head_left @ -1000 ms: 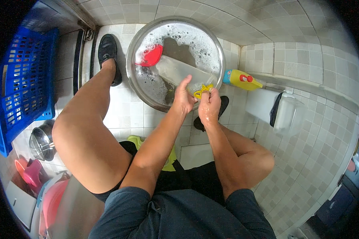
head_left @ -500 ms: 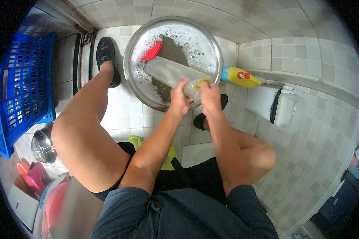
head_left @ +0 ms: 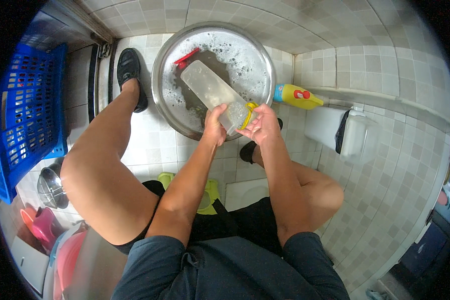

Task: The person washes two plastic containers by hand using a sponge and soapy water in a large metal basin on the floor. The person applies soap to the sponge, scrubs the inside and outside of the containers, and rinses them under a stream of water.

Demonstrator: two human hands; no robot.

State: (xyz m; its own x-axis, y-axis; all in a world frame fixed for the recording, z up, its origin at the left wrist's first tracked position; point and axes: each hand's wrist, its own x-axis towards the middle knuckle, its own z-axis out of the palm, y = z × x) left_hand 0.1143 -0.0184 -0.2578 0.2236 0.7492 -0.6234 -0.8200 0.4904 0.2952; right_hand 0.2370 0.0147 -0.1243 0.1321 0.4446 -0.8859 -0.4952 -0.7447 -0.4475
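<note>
A long translucent plastic container point(head_left: 210, 85) lies tilted over the wide metal basin point(head_left: 161, 102). My left hand point(head_left: 215, 126) grips its near end, thumb on top. My right hand point(head_left: 263, 125) is closed at the container's mouth, pinching a yellow ring-shaped strip point(head_left: 248, 116). Beside the strip, a clear, bubbly-looking patch shows at the container's near end; I cannot tell whether it is foam or a scrubber. A red plastic piece, perhaps a lid point(head_left: 186, 57), stands tilted in the basin beyond the container. Murky water and white suds point(head_left: 250, 65) fill the basin.
Right of the basin lies a yellow bottle with a red cap point(head_left: 301, 95). A blue plastic basket point(head_left: 27, 110) stands at the left, near a metal bowl point(head_left: 53, 187) and pink plastic items point(head_left: 45, 227). Tiled walls close in behind and at right.
My right hand has turned and opened out slightly, showing more of the yellow strip. The container's far end has lifted off the red piece, which now tips edge-on.
</note>
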